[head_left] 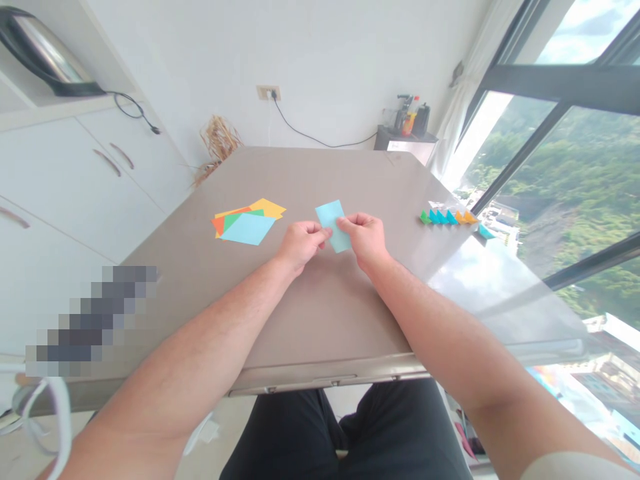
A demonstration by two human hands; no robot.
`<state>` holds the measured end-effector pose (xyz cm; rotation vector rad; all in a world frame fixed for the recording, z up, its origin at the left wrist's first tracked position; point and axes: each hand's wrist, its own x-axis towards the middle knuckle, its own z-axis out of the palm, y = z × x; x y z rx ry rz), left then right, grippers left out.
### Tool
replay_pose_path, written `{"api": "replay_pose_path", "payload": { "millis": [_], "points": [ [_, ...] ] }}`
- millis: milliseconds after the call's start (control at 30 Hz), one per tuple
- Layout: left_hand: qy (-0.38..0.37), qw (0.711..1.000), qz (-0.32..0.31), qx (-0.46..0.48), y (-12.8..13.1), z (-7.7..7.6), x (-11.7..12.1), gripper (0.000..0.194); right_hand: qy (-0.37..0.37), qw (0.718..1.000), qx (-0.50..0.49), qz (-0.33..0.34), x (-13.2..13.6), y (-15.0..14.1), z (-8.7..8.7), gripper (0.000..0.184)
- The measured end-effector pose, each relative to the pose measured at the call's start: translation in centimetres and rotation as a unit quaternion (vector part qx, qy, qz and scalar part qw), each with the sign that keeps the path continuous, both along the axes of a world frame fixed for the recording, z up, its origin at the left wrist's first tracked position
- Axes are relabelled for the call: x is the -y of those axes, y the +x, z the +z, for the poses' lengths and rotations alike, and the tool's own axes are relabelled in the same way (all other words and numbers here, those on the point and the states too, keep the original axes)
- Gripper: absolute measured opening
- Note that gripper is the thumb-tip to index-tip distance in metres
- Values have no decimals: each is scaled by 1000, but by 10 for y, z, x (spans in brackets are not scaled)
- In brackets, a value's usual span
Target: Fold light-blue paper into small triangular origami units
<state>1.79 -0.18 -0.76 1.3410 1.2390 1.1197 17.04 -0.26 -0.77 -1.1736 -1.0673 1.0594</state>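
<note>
A light blue sheet of paper (329,214) is held just above the middle of the table (320,313). My left hand (303,243) pinches its left edge between thumb and fingers. On the opposite side, my right hand (366,235) grips the same sheet, the thumb lying over its face. To the left of my hands lies a fanned stack of coloured paper, with a light blue sheet (250,229) on top and green, orange and yellow sheets (270,206) showing beneath. A row of small folded paper shapes (443,217) in green, blue and orange stands at the right.
One more blue folded piece (485,232) sits near the window-side edge. Behind the table are a small dark cabinet (406,137) with bottles, a wall socket (269,93) with a cable, and dried stalks (219,143). White cupboards (65,173) line the left; a large window fills the right.
</note>
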Motion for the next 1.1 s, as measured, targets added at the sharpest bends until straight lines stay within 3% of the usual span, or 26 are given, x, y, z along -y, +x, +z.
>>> {"api": "replay_pose_path", "payload": {
  "millis": [367, 800, 1100],
  "points": [
    [19, 991, -41, -123, -1, 3, 5, 31, 1, 1000, -15, -25, -3, 2, 0, 21],
    [1, 979, -123, -162, -2, 10, 11, 8, 4, 1000, -15, -20, -1, 1, 3, 21],
    [30, 972, -140, -187, -5, 5, 8, 8, 7, 999, -10, -32, -3, 4, 1, 23]
  ]
}}
